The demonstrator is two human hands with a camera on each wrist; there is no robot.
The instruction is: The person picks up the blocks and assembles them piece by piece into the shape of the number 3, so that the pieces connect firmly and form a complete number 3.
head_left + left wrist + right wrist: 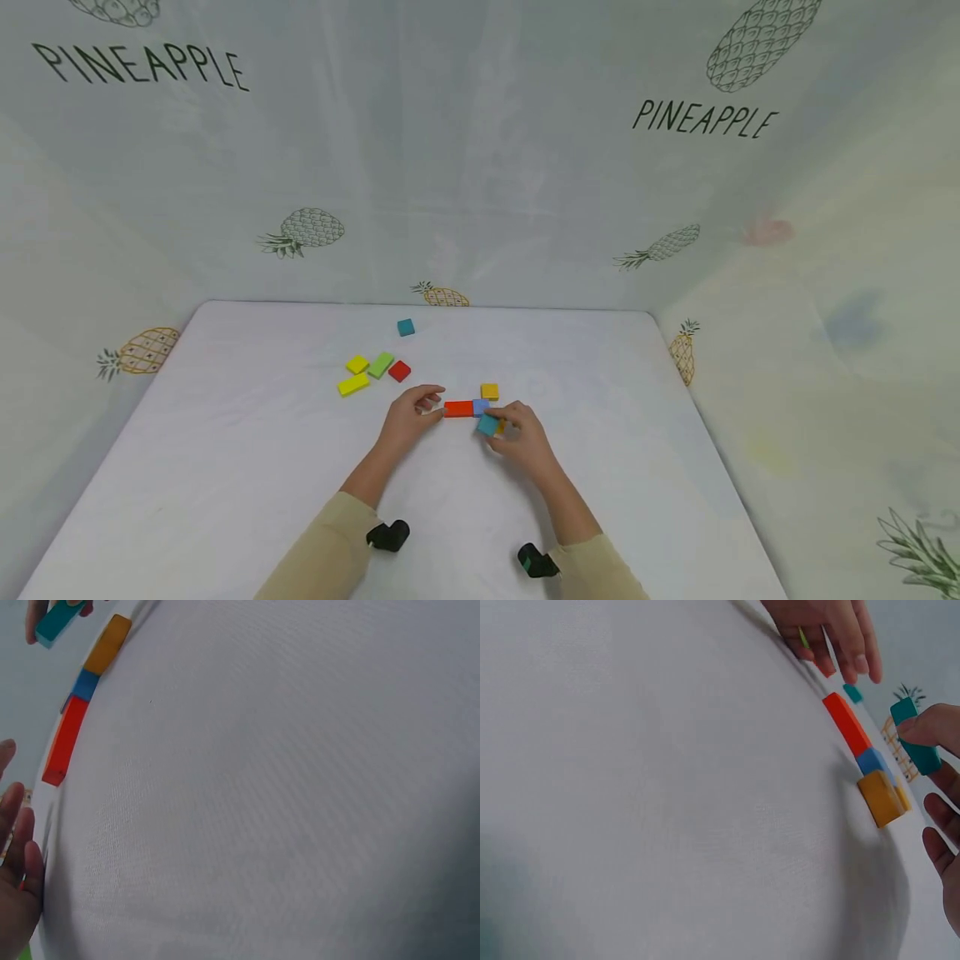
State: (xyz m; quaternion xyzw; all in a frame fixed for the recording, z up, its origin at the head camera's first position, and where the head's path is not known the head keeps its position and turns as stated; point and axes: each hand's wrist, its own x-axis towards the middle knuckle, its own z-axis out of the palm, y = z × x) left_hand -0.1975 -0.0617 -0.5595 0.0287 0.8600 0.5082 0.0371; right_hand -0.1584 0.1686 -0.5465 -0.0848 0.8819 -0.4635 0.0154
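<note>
Between the thumb and fingers of my right hand (527, 437) is a teal block (488, 424), held above the table, as the right wrist view shows. Below it, a row on the table joins a long red block (458, 409), a blue block (481, 407) and an orange block (881, 799); the head view mostly hides the orange one. A yellow-orange block (490, 392) lies just behind the blue one. My left hand (407, 418) is beside the red block's left end, its fingers loosely bent and holding nothing.
Farther back on the white table (225, 433) lie two yellow blocks, one nearer (353, 384), a green block (381, 365) and a red block (400, 372). Another teal block (406, 327) sits near the far edge. A pineapple-print curtain (480, 167) hangs behind.
</note>
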